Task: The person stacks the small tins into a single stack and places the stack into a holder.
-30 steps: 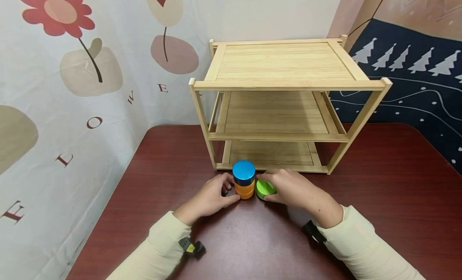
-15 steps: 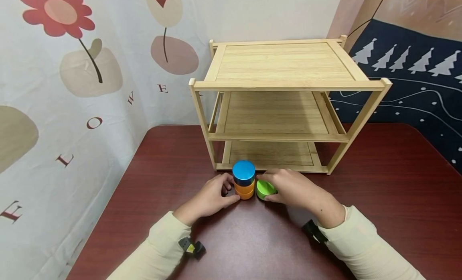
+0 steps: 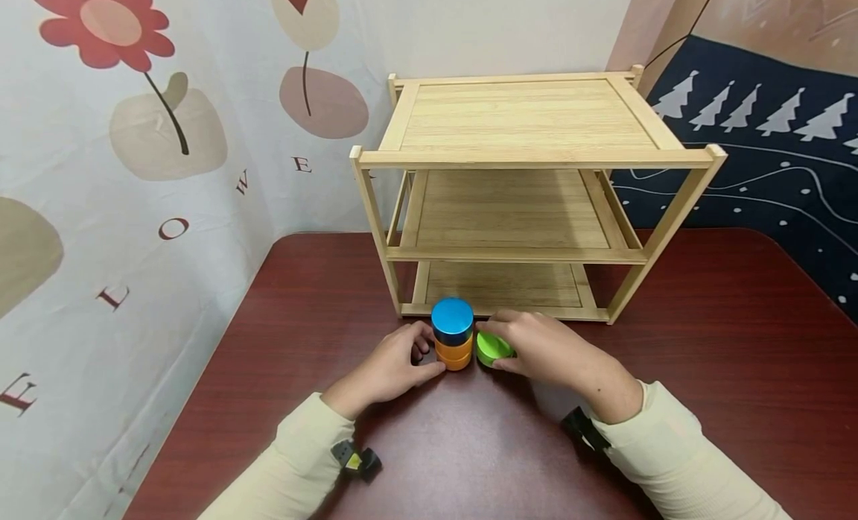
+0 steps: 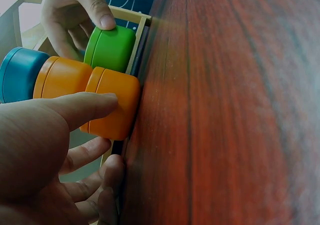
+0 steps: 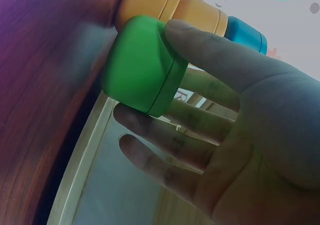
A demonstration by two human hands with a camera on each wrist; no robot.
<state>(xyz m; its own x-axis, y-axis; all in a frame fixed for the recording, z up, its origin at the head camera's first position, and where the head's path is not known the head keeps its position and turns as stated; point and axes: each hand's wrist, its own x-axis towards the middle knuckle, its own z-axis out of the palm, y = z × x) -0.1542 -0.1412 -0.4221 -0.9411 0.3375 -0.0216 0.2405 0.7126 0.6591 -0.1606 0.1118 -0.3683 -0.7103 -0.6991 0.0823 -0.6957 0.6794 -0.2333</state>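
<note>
A stack of small round lidded tins stands on the table: a blue tin (image 3: 452,316) on top of an upper orange tin (image 4: 64,78) and a lower orange tin (image 4: 114,120). My left hand (image 3: 392,362) holds the lower orange tin, its thumb on the near side and fingers reaching round behind. Just right of the stack is a green tin (image 3: 493,347), which my right hand (image 3: 546,352) grips between thumb and fingers. In the right wrist view the thumb lies along the lid of the green tin (image 5: 142,67), while two lower fingers extend past it.
Right behind the tins stands a three-tier wooden rack (image 3: 532,159) with bare shelves. The dark red table (image 3: 442,445) extends on both sides. A printed cloth (image 3: 194,110) hangs at the left and a dark blue tree-patterned one (image 3: 757,155) at the right.
The right hand and the green tin have shifted up very slightly in the head view. The left hand and the stack stay in place.
</note>
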